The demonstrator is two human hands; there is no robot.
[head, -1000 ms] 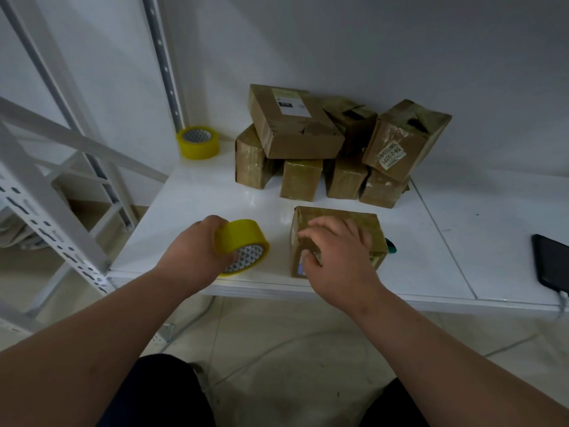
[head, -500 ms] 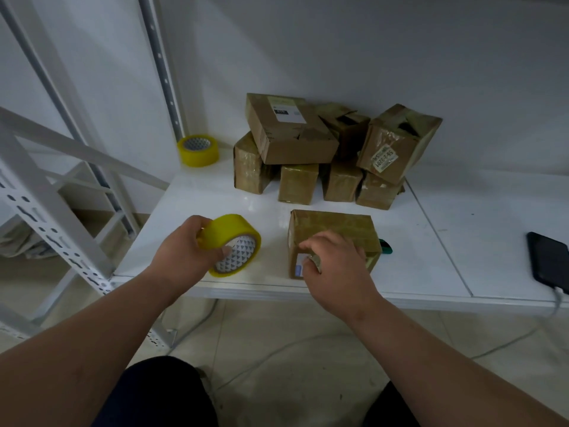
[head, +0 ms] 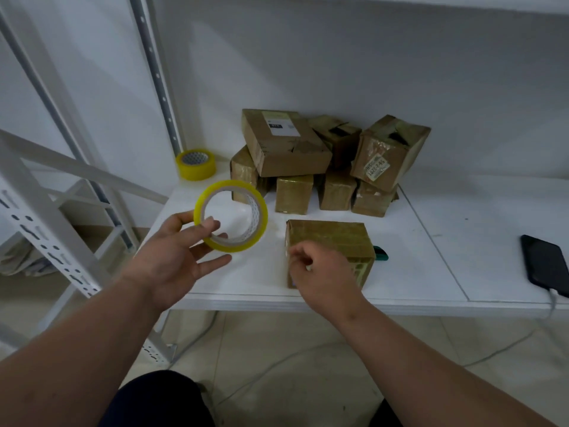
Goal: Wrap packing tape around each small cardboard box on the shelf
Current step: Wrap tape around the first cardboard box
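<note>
1. White shelf (head: pixel 415 272) against a pale wall carries everything; a phone (head: pixel 545 263) lies at its right edge.
2. At the back sits a pile of boxes (head: pixel 308 167), with a spare roll (head: pixel 195 164) to its left by the upright.
3. Nearer the front edge, one box (head: pixel 332 238) lies alone, its long axis running left to right across the shelf; a green object (head: pixel 381 253) peeks out just behind its right end.
4. The right hand (head: pixel 320 272) rests on this box's near left corner, fingers curled as if pinching at something there; what it pinches I cannot tell.
5. The left hand (head: pixel 175 257) holds the tape (head: pixel 231 215) upright by its rim, raised left of the box and apart from it.
6. So the tape must travel rightward to the box's left end, probably to start a band.
</note>
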